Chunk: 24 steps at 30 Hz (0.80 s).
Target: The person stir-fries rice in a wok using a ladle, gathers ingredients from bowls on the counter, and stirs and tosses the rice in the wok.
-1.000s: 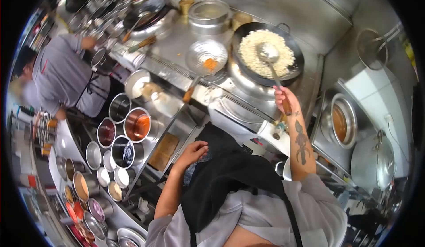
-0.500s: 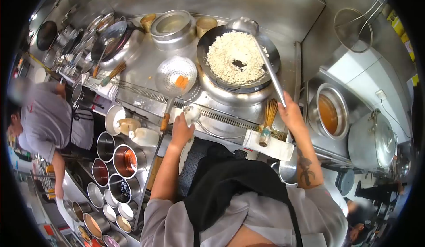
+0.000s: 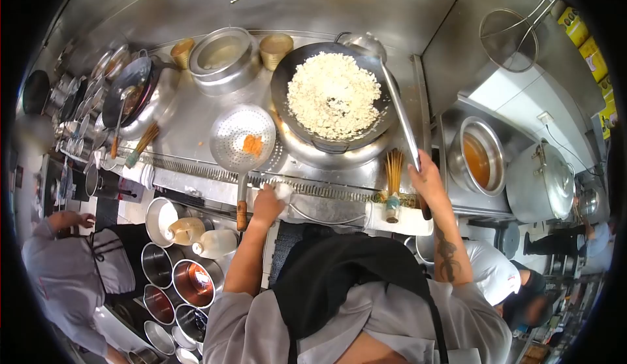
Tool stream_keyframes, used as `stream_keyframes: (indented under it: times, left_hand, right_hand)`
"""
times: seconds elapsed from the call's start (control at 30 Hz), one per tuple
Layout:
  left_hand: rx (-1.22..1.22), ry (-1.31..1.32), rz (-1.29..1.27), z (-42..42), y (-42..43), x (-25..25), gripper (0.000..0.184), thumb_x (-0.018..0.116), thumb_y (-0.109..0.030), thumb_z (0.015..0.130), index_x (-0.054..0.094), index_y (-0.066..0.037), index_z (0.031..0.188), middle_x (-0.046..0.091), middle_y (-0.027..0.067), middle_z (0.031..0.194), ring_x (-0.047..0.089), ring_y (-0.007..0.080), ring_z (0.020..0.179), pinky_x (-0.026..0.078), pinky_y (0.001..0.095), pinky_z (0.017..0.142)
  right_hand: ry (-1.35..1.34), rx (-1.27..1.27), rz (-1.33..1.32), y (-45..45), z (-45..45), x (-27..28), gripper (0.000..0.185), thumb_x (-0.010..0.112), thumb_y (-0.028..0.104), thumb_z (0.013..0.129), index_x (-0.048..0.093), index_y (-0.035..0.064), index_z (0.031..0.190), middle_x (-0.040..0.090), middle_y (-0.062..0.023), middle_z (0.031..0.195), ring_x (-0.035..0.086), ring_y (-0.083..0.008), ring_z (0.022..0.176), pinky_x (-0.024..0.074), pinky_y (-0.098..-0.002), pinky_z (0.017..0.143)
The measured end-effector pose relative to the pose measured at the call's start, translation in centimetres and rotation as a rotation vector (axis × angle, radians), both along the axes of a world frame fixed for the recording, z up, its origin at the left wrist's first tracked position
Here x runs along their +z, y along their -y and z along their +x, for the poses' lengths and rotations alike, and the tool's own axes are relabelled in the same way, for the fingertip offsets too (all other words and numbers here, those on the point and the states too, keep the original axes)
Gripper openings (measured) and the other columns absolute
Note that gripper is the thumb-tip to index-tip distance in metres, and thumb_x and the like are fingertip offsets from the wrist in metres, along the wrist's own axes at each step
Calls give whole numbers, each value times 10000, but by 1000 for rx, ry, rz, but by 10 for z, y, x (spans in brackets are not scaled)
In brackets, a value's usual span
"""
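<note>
My right hand (image 3: pixel 428 180) is closed around the handle of a long metal ladle (image 3: pixel 400 109). Its bowl rests at the far right rim of a black wok (image 3: pixel 284 112). Pale, crumbly food that looks like fried rice (image 3: pixel 330 90) fills much of the wok. Low at the counter's front edge, my left hand (image 3: pixel 268 205) is closed on a bunched white cloth (image 3: pixel 283 191), partly hidden by the fingers. Just left of it lies a perforated strainer (image 3: pixel 228 132) with a wooden handle, holding a few orange pieces (image 3: pixel 252 144).
A bamboo brush (image 3: pixel 393 181) stands near my right wrist. Metal pots of sauce (image 3: pixel 193 282) and plastic jugs (image 3: pixel 215 243) are at left. A pot of brown liquid (image 3: pixel 480 158) sits at right. Behind the strainer is a lidded pot (image 3: pixel 224 60). A co-worker (image 3: pixel 72 266) stands left.
The dark gap in the middle of the rice has become smaller and more scattered. My view has shifted slightly, and the co-worker at left has changed posture. Both my hands keep their grips.
</note>
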<state>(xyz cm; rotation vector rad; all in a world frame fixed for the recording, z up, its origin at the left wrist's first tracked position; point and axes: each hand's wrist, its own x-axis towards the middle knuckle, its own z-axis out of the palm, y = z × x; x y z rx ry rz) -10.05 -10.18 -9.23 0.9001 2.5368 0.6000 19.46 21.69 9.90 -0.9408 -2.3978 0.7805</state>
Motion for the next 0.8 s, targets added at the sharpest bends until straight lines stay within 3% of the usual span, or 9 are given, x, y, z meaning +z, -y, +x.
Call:
stream_keyframes:
  times: [0.07,0.17,0.2,0.3,0.4,0.5,0.6,0.73,0.8]
  left_hand:
    - [67,196,178,-9,-4,13,583,654,-174,701,460,35,1210,601,235,1067,640,375,907,519,412,794]
    - [182,890,689,-10,-17,30,516,586,-137,747,457,29,1218,608,197,1021,648,326,913,529,379,782]
    - [160,902,760,-7,-23,42,435,569,-166,815,471,10,1200,614,148,937,655,284,842,543,370,721]
    - [267,1323,798,0,-45,88,372,583,-248,856,498,-17,1135,620,129,868,651,265,748,545,387,639]
    - [316,1495,807,6,-83,105,392,448,-469,912,533,-107,1036,619,66,813,623,233,665,530,422,567]
    - [374,1544,720,16,-118,115,517,320,-615,904,552,-166,1011,618,36,823,618,233,719,517,468,598]
    - [442,1634,681,22,-154,103,599,316,-700,858,529,-177,1058,599,38,899,598,243,808,499,469,658]
    - [591,1627,726,34,-185,112,600,292,-679,872,506,-169,1106,568,50,993,551,256,857,438,464,714]
    - [547,1667,812,33,-181,118,469,388,-565,903,514,-154,1093,569,48,958,554,238,846,452,447,700]
  right_hand:
    - [60,-41,-104,1,-8,7,393,618,194,855,539,-35,1164,623,-274,963,607,-414,936,481,-418,793]
    - [214,45,77,-12,-4,-34,372,579,178,895,510,-33,1193,586,-140,755,583,-206,662,471,-320,629]
    - [319,23,-147,-10,-2,-24,384,581,196,898,513,-35,1197,568,-105,651,565,-167,534,450,-308,515]
    - [161,3,-393,3,-7,3,390,579,206,901,512,-36,1200,552,-82,600,522,-129,452,417,-295,447]
    - [226,-144,-324,-8,-22,13,342,565,200,887,550,-13,1154,622,-285,912,610,-437,826,479,-474,716]
    - [86,-29,125,-55,-42,-16,343,561,215,888,553,-19,1140,617,-289,884,607,-442,821,481,-475,714]
    - [54,-117,181,-91,-83,-39,299,550,215,893,562,-27,1068,614,-287,865,595,-453,838,484,-475,728]
    - [24,-172,-347,-80,-151,-54,226,542,227,933,532,1,925,520,-72,586,517,-185,422,431,-343,401]
    - [-17,-13,-490,-58,-168,-62,229,550,233,933,524,7,908,485,-43,567,493,-163,412,417,-334,394]
